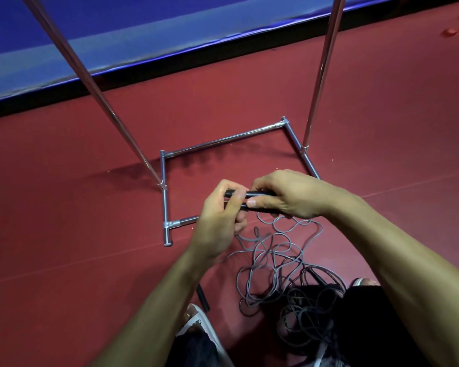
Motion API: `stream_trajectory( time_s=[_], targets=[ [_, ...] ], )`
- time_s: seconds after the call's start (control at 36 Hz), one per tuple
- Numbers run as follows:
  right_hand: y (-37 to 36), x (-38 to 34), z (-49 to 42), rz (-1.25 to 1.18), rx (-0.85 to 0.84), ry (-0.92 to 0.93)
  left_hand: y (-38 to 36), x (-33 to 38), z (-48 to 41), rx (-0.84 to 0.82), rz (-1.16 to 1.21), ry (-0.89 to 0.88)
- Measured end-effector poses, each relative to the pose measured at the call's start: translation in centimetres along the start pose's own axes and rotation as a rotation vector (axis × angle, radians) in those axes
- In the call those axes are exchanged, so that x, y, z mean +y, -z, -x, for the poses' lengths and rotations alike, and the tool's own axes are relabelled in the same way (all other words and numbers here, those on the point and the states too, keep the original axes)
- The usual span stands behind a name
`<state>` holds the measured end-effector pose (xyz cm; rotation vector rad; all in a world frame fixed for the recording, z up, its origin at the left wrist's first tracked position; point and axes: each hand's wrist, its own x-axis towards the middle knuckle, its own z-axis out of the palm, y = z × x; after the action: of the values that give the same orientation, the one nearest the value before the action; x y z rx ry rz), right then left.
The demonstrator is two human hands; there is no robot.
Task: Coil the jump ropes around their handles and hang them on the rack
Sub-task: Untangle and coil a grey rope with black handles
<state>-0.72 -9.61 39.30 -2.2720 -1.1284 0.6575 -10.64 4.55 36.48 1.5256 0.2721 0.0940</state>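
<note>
Handles (pixel 261 193), two, black, held side by side: my right hand (pixel 292 194) curls around them and my left hand (pixel 217 221) pinches their ends. Grey rope (pixel 276 266) lies tangled on the red floor (pixel 90 207) below, near the rack (pixel 166 207) base.

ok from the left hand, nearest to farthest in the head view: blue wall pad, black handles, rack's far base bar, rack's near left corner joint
1. black handles: gripped by the left hand.
2. near left corner joint: floor, to its left.
3. far base bar: across the base.
4. blue wall pad: at the back.
</note>
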Motion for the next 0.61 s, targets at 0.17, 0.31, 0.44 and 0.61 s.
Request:
stream_trajectory(
  time_s=[0.17, 0.31, 0.44, 0.61],
  targets=[
    [-0.8, -0.4, -0.3, 0.042, 0.057, 0.009, 0.3, -0.2, -1.0, 0.073, -0.031, -0.032],
    [-1.2, -0.4, -0.6, 0.092, 0.294, -0.032, 1.3, -0.1, -1.6, 0.112, -0.1, -0.134],
    [-3.2, 0.6, -0.5, -0.134, 1.007, -0.126, 2.3, 0.5, -2.2, 0.29, -0.064, -0.191],
    [-6.5, -0.5, -0.6, -0.959, 0.654, -0.276, 1.0, 1.3, -2.6, 0.393, 0.166, -0.133]
  ],
)
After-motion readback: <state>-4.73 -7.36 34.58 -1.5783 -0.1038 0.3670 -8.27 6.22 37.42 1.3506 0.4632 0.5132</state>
